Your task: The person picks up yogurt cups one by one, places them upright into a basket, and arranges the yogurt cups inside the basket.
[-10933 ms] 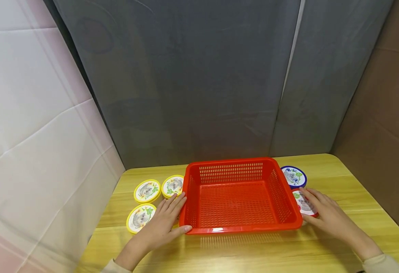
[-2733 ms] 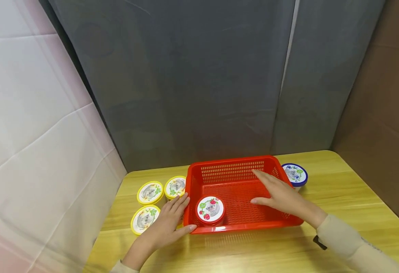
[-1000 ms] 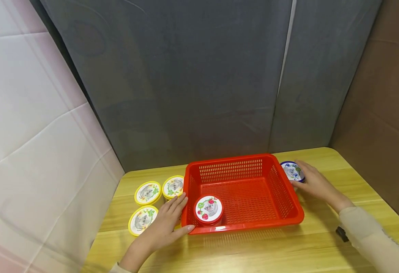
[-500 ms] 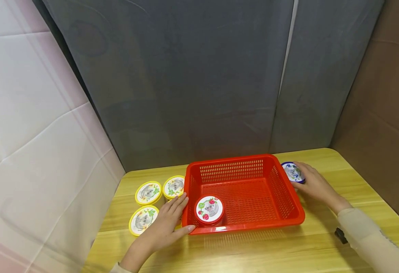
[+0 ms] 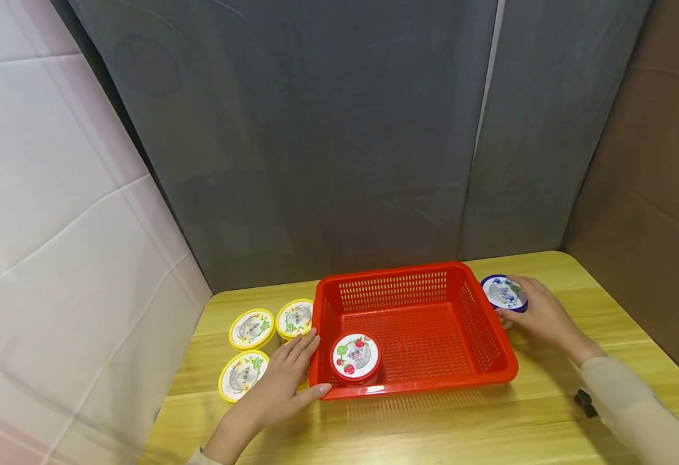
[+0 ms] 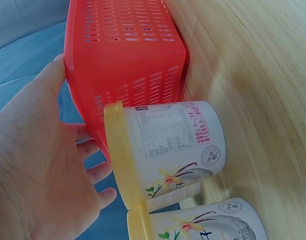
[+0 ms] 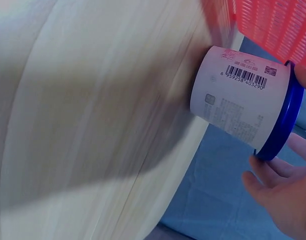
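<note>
1. Right hand: thumb and fingers pinching the lid edge of the blue-lidded tub.
2. That tub sits just outside the right side of the red basket, near its far end. Lid on top; barcode side shows in the right wrist view. Can't tell if its base touches the table.
3. Left hand: fingers extended, tips at the basket's left rim, thumb at the near-left corner. Not gripping any tub.
4. Red-lidded tub upright inside the basket, near-left corner.
5. Three yellow-lidded tubs clearly visible left of the basket, grouped near the left hand. More yellow behind that hand, mostly hidden.
6. Grey backdrop behind the table.
</note>
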Available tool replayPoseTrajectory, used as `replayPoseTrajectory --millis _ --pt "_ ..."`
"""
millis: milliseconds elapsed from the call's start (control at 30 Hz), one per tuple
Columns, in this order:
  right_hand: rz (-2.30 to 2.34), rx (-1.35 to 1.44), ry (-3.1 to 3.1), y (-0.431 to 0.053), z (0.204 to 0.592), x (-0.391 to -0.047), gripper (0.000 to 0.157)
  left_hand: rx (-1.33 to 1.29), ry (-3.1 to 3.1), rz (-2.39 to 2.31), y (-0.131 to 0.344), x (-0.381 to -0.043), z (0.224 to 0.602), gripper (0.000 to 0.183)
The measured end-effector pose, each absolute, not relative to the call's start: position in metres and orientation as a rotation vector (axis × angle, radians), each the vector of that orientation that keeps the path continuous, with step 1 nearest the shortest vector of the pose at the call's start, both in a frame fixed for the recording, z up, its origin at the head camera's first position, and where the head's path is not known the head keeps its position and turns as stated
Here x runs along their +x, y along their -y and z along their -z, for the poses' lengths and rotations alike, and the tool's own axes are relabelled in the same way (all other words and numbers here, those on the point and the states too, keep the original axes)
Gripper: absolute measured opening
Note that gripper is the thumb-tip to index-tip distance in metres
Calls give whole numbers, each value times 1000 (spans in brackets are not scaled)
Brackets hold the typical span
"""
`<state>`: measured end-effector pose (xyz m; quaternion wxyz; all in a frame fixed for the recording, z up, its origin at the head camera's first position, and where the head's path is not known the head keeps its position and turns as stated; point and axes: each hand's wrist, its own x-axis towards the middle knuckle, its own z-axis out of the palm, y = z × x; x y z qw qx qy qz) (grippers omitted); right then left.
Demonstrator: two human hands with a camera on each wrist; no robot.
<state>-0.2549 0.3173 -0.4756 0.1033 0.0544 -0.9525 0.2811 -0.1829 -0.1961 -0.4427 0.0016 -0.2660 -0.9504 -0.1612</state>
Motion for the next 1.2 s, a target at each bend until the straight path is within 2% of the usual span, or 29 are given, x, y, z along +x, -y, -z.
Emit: replayPoseTrajectory --millis 500,900,1200 --pt "-854 141 2685 -331 457 -246 82 -833 2986 497 196 -184 443 85" --pt "-844 89 2725 -332 440 -242 87 -840 2942 516 197 -182 442 84" --pt "-858 81 2704 -329 429 -240 84 -849 2928 513 197 -183 444 84"
